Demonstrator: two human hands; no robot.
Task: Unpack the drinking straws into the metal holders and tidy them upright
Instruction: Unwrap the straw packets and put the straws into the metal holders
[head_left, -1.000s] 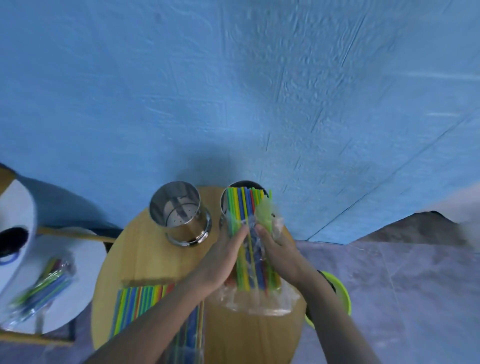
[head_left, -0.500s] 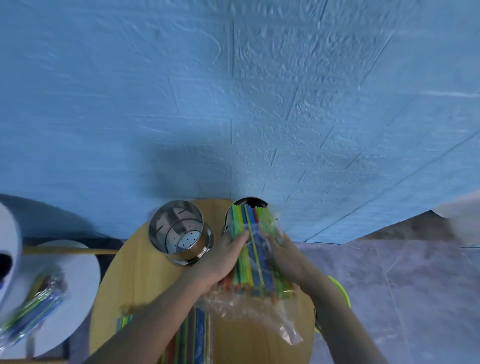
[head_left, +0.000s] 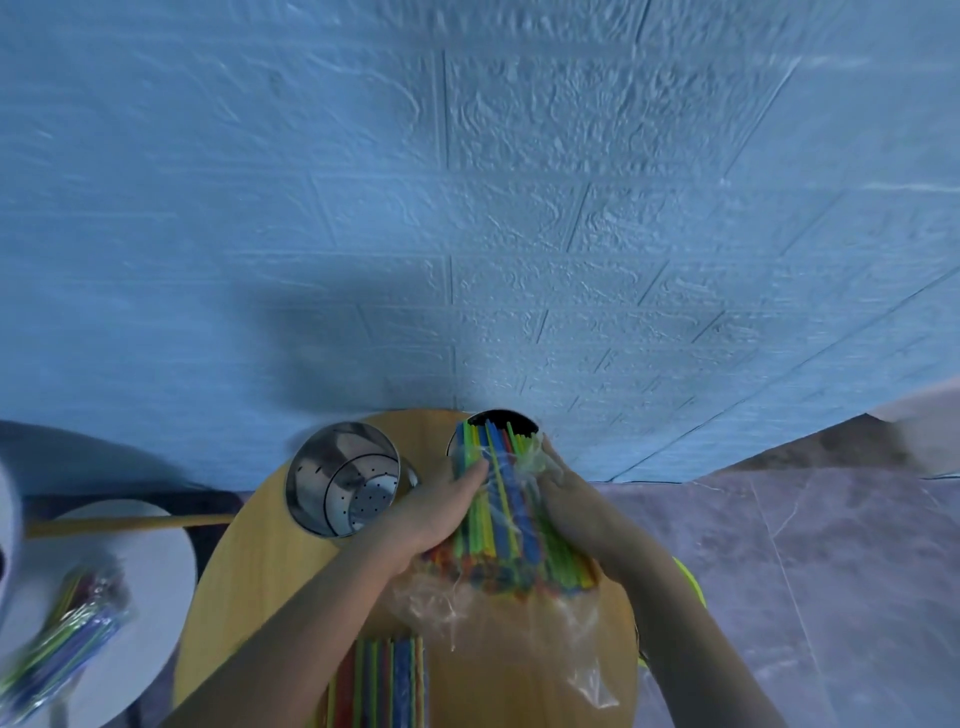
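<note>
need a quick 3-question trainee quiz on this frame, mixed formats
1. True or false: the left metal holder holds no straws.
2. The straw bundle points its tips into: A the left metal holder, B the right metal holder, C the white side table.
3. Which hands grip the straw bundle?
Key: 1 true. 2 B. 3 both, left hand and right hand.

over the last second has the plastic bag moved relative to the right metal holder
Yes. The plastic bag has slid back off the straws, its loose end now trailing farther from the right metal holder, toward the wooden table's near edge.
</note>
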